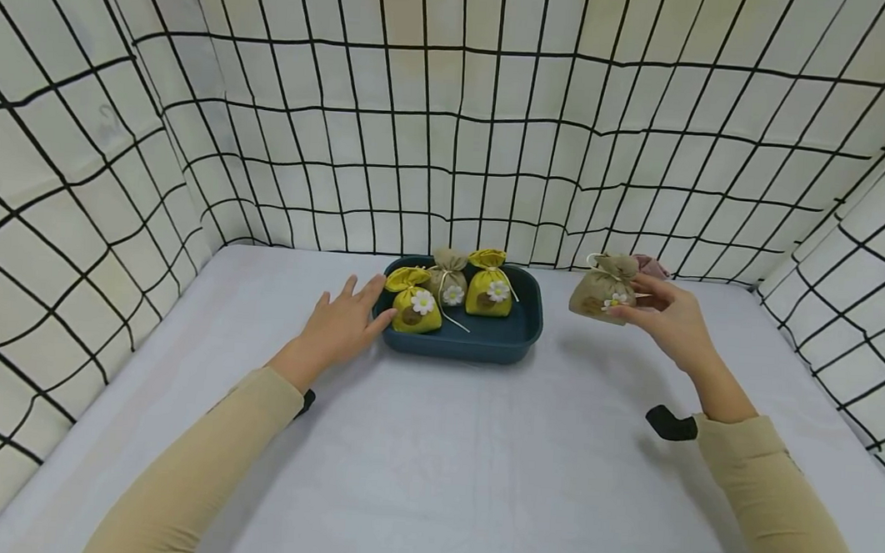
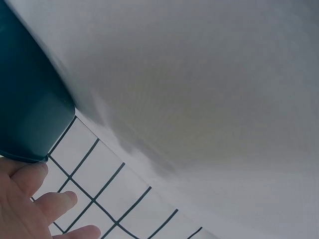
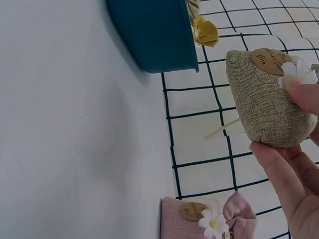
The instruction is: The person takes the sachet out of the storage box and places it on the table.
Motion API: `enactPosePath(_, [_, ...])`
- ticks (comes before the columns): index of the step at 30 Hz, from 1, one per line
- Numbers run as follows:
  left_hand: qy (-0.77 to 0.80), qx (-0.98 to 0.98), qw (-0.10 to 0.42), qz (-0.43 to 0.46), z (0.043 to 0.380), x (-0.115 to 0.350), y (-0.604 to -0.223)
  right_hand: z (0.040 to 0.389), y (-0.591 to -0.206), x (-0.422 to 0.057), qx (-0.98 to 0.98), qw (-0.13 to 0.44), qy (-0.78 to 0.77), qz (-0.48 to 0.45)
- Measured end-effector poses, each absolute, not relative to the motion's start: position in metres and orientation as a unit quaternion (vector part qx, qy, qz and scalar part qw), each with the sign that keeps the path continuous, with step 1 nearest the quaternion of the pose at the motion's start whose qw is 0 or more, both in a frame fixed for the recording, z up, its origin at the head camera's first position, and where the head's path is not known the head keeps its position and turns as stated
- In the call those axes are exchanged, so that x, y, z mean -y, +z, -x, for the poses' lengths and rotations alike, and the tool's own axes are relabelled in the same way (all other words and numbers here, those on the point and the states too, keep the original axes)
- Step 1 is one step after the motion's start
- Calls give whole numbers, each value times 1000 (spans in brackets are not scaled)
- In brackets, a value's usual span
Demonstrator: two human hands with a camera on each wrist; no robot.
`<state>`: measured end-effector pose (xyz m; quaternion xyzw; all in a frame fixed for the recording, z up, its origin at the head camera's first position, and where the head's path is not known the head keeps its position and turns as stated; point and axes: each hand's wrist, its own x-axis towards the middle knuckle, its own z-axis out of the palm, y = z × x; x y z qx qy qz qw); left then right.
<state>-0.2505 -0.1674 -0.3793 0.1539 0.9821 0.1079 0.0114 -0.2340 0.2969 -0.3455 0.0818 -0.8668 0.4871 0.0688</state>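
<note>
My right hand (image 1: pixel 669 320) pinches a beige drawstring sachet (image 1: pixel 599 295) with a white flower, held above the table to the right of the blue tub. In the right wrist view the thumb presses near the flower of this sachet (image 3: pixel 269 99). Behind it a pink sachet (image 3: pixel 182 219) stands on the table, mostly hidden in the head view. My left hand (image 1: pixel 342 325) touches the left rim of the blue tub (image 1: pixel 476 349) with fingers spread. Inside the tub sit two yellow sachets (image 1: pixel 416 318) and a beige sachet (image 1: pixel 448 277).
A white cloth covers the table (image 1: pixel 448 460). Black wire grid panels (image 1: pixel 494 146) backed with pale sheets rise behind it and on both sides. Dark pieces of the wrist gear (image 1: pixel 671 424) show by the sleeves.
</note>
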Motion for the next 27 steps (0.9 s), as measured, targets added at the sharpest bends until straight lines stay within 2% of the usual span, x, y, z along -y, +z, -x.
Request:
enactPosePath(11, [111,-981,9,-156,251,167,-381,233,-347,-317,874,93,473,-69])
enactPosePath(27, [109,-982,6,-154,250,167,-379,236,-348,-349,889,69,452,-19])
